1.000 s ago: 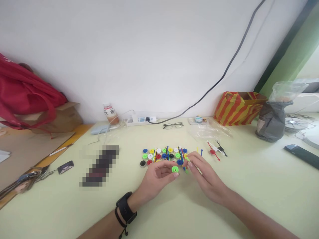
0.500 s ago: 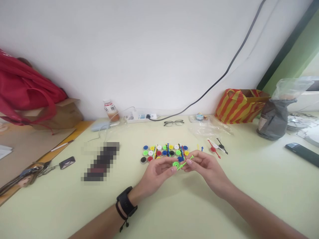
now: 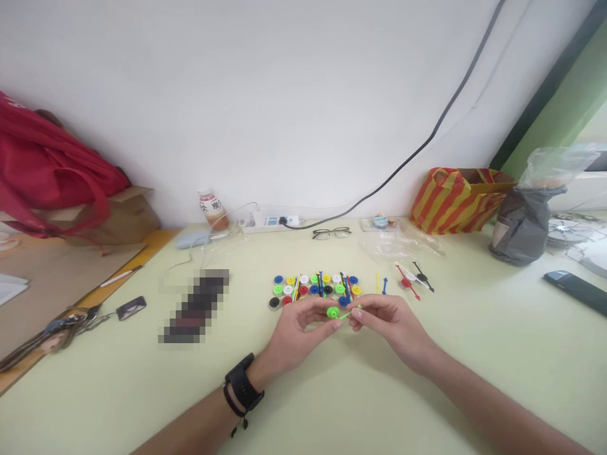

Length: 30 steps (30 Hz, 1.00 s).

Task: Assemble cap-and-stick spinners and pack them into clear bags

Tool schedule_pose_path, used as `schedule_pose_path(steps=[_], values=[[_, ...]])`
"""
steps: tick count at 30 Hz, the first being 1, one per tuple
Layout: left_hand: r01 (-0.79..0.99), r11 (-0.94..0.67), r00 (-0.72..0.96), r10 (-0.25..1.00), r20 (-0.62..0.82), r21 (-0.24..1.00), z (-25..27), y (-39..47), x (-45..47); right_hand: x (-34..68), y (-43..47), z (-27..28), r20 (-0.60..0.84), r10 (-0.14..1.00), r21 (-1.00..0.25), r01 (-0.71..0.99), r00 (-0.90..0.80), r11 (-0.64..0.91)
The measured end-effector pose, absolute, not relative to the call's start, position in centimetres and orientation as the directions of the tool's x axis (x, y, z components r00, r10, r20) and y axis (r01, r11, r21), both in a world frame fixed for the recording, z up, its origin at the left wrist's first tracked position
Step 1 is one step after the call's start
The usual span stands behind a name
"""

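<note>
Between thumb and fingers, my left hand (image 3: 296, 332) grips a small green round spinner base (image 3: 332, 313) with a raised centre. My right hand (image 3: 396, 323) pinches a thin green spinner arrow (image 3: 345, 315), whose inner end meets or nearly meets the base; contact is not clear. Just beyond both hands lie rows of round bases (image 3: 288, 290) in several colours, with bundles of arrows (image 3: 320, 284) laid among them. A yellow arrow (image 3: 377, 282) and a blue arrow (image 3: 385, 285) lie apart, left of red (image 3: 406, 282) and black (image 3: 421, 278) spinners with arrows attached.
Behind are eyeglasses (image 3: 331, 233), a power strip (image 3: 270, 222), a bottle (image 3: 212, 210) and a plastic bag (image 3: 393, 245). Keys (image 3: 71, 325) and a blurred-out dark object (image 3: 194, 306) lie left. A striped bag (image 3: 458, 199), grey bag (image 3: 521, 224) and dark phone-like object (image 3: 578, 292) stand or lie right.
My right hand has shifted slightly left and down, and the green arrow now lies flatter and closer to the base. My left hand still holds the base in about the same place.
</note>
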<state>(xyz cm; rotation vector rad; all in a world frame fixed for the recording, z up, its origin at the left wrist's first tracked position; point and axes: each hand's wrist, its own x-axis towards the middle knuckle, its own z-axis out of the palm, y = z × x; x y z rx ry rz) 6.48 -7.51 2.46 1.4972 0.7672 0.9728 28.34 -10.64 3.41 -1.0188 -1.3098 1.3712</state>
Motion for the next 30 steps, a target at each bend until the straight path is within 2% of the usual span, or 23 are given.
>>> schedule_pose_path(steps=[9,15,25,30], values=[[0.044,-0.345,0.460,0.840,0.288,0.938,2.54,-7.78,6.17,28.41,-10.45,3.37,0.025,0.972,-0.997,-0.080,-0.232,0.007],[0.095,-0.419,0.458,0.824,0.334,0.903,2.28,-7.49,5.87,28.53,-10.25,3.17,0.045,0.966,-0.992,-0.127,-0.255,0.013],[0.113,-0.400,0.441,0.841,0.315,0.909,2.37,-7.57,5.98,28.44,-10.16,2.72,0.093,0.966,-0.994,-0.073,-0.241,0.078],[0.114,-0.408,0.425,0.844,0.327,0.906,2.38,-7.67,5.95,28.35,-10.25,2.84,0.115,0.962,-0.993,0.007,-0.249,0.120]])
